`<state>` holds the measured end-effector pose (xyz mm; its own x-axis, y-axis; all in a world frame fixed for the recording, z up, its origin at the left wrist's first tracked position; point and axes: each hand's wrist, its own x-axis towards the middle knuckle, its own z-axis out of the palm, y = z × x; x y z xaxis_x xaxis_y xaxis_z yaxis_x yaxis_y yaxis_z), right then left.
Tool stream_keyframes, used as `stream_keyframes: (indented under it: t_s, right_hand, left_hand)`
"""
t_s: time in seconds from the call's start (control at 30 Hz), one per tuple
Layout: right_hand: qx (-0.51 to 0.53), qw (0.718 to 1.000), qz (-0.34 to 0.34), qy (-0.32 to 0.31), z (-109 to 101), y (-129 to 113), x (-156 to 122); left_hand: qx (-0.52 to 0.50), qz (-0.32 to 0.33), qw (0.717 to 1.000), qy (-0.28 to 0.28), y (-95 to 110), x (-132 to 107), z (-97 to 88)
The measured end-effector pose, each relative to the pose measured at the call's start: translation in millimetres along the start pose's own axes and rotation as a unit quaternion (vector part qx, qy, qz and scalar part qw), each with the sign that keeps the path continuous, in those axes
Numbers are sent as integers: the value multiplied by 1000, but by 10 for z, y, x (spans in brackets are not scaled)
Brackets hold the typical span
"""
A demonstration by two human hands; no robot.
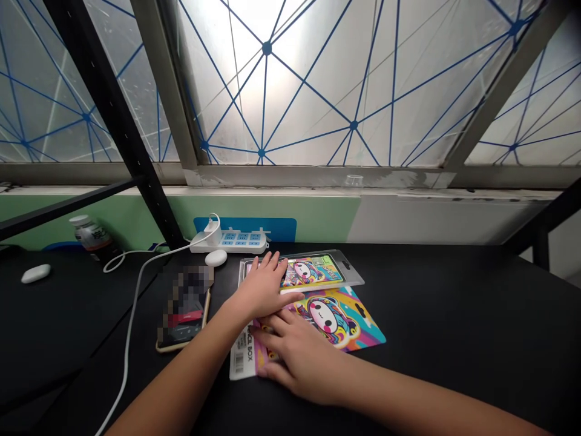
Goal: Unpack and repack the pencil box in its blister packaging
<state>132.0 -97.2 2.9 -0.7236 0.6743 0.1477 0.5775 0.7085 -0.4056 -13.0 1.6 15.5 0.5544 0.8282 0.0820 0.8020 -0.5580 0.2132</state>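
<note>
My left hand (261, 287) lies flat with fingers stretched out on a clear plastic package (327, 271) that holds a colourful cartoon pencil box. My right hand (297, 354) rests with fingers spread on a colourful printed card (349, 324) with a cartoon face; a white barcode strip (240, 360) marked "BOX" shows at the card's left end. The card lies just in front of the plastic package on the black table (454, 327). Neither hand grips anything.
A phone (184, 315) lies left of my left arm. A white power strip (231, 240) with a plug and a white cable (131, 321) sits at the back. A bottle (91, 236) and two small white objects (35, 273) are at the far left. Black frame struts cross the window.
</note>
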Motion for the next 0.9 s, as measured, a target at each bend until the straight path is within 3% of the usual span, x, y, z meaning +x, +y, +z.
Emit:
stream_keyframes:
  t_s: [0.5,0.67,0.73,0.83,0.9]
  right_hand:
    - [-78,988,-63,114,139,168,168]
    - [-99,977,-113,148,-20,312,118]
    - [-107,977,-61,175,-199,468,74]
    - [-109,968,89,206,-523,815,-8]
    - [-103,964,131,207,-711,1060,-62]
  left_hand:
    - [-26,-32,999,0,41,39,3]
    - [-10,-26,1000,9,28,27,36]
    - [1,-18,1000,15,24,21,54]
    - [3,-11,1000,25,31,12,61]
    - [4,-10,1000,28,41,9,52]
